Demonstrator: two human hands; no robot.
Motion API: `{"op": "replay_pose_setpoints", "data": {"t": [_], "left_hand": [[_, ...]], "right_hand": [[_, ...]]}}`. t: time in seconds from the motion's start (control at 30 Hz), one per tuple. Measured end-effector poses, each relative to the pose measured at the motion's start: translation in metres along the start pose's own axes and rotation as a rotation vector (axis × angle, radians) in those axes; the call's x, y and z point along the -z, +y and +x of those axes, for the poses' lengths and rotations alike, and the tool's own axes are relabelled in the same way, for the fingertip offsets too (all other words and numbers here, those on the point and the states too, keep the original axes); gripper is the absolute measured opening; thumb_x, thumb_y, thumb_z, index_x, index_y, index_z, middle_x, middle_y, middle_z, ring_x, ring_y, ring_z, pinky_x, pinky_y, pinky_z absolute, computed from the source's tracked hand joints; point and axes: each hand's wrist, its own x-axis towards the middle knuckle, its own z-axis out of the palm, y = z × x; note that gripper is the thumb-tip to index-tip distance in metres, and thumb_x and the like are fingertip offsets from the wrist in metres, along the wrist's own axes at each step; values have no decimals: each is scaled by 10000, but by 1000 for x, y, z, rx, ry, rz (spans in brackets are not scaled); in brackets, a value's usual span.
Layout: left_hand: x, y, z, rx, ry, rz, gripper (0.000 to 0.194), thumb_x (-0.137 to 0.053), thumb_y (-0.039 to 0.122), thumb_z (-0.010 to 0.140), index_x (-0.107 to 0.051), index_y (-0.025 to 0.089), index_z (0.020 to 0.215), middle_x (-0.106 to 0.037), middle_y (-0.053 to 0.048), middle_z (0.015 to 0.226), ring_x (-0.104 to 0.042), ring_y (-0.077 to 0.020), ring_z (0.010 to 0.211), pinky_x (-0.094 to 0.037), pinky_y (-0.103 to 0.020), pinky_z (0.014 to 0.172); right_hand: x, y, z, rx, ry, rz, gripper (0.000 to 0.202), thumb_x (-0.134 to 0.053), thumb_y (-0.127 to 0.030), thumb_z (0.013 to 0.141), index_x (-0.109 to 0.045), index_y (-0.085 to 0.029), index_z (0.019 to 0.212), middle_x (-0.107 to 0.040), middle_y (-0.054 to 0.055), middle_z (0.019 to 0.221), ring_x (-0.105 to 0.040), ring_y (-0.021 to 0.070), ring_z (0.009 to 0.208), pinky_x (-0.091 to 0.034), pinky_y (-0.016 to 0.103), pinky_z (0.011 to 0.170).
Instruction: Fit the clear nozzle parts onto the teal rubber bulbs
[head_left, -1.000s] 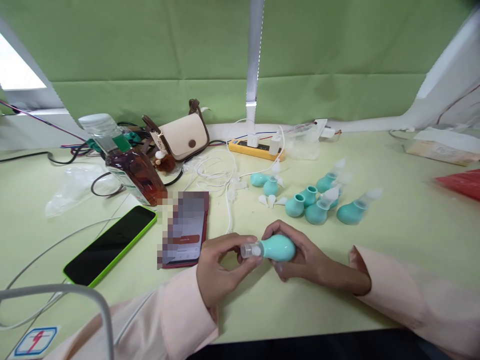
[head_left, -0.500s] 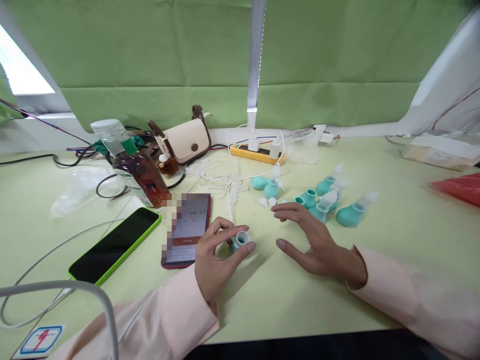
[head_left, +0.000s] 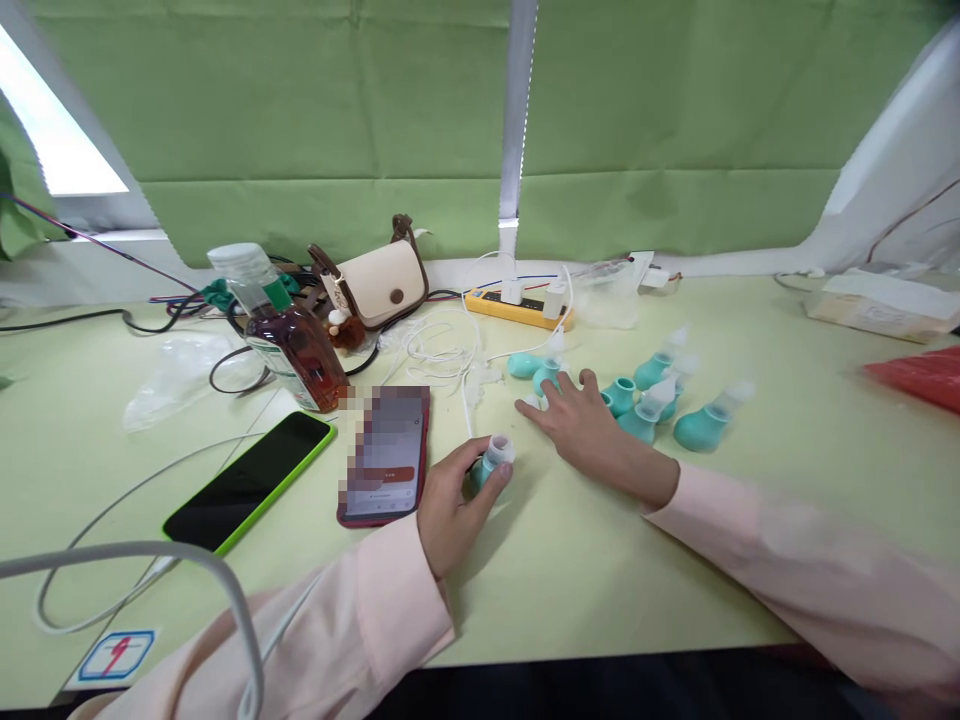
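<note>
In my left hand [head_left: 459, 500] is a small teal squeeze bulb [head_left: 486, 474] with a translucent white collar, its open mouth facing up. Thumb and fingers close round it just above the table. My right hand [head_left: 581, 420] reaches palm down over the small white tips [head_left: 531, 401], fingers spread; whether a fingertip touches one is hard to tell. Just beyond that hand lie a teal bulb with a clear nozzle [head_left: 547, 374] and a plain teal bulb [head_left: 523, 365]. To its right stand several teal bulbs, some with nozzles [head_left: 703, 428], and an open-necked one [head_left: 621, 392].
Left of my hands lie a red-cased phone [head_left: 384, 460] and a green-cased phone [head_left: 251, 485]. Behind them are a bottle of brown liquid [head_left: 296, 350], a cream handbag [head_left: 386, 285] and a yellow power strip [head_left: 517, 308] with white cables. A red bag [head_left: 919, 382] lies far right.
My right hand has moved left and down over the small white tips. My left hand still holds the bulb, whose collar now stands more visible above the fingers. The view has shifted slightly.
</note>
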Motion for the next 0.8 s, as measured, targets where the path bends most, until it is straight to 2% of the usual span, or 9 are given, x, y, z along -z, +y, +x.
{"op": "replay_pose_setpoints", "data": {"t": [0.1,0.33,0.47,0.63,0.8], "left_hand": [[0,0,-1,-13,5,-8,262,-459,327,780,-515,151,966,-569,-52,886,-513,-169,863,-391,-280,786],[2,5,-4,12,-22,-64,298,-423,325,799,-509,155,1027,-570,-41,853,-510,-163,832,-383,-258,755],[5,9,-6,23,-44,-57,292,-413,316,799,-515,157,1022,-543,-17,753,-492,-141,731,-375,-228,660],[5,13,-7,21,-67,-50,260,-513,301,731,-459,184,957,-458,37,624,-393,-94,557,-311,-194,518],[3,11,-7,16,-48,-53,206,-496,327,740,-451,179,876,-425,50,576,-342,-79,511,-280,-187,484]], "right_hand": [[-3,-1,5,-7,18,-25,300,-392,-42,728,-550,-196,932,-510,114,900,-402,272,919,-233,422,737],[-6,4,9,98,35,30,267,-395,-4,683,-535,-170,838,-522,88,849,-429,246,857,-244,363,668],[-10,6,12,107,47,56,244,-374,-17,716,-535,-165,823,-530,88,815,-447,228,816,-231,338,651],[-14,8,14,102,70,77,224,-339,-44,773,-539,-143,781,-526,81,732,-468,188,728,-239,305,645],[-16,7,18,61,77,83,214,-343,-62,779,-548,-126,775,-537,88,704,-480,196,697,-260,310,631]]}}
